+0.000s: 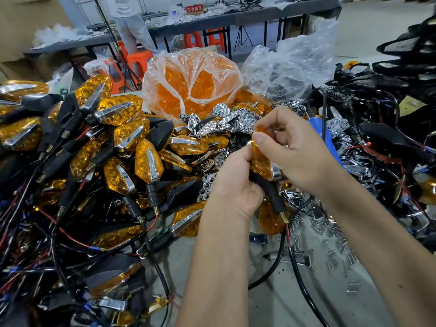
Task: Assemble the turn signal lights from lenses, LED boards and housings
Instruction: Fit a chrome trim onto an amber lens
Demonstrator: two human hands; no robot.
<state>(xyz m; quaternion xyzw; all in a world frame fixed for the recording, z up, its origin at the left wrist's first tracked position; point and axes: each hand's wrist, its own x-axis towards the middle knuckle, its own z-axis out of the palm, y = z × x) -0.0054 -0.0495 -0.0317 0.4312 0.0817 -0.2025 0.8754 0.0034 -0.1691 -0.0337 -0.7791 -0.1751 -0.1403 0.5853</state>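
Note:
Both hands hold one turn signal light at the centre of the head view. Its amber lens (261, 161) faces me on a black housing with a rubber stalk (271, 194) and a red and black wire hanging below. My left hand (232, 185) grips the housing and stalk from the left. My right hand (292, 147) pinches the upper end of the lens between thumb and fingers. Much of the housing is hidden by the hands.
A big heap of finished amber lights (99, 142) with tangled wires fills the left. A plastic bag of amber lenses (191, 83) and chrome reflectors (231, 119) lie behind the hands. Black housings (389, 138), a blue tool (323, 133) and loose screws (330, 237) sit to the right.

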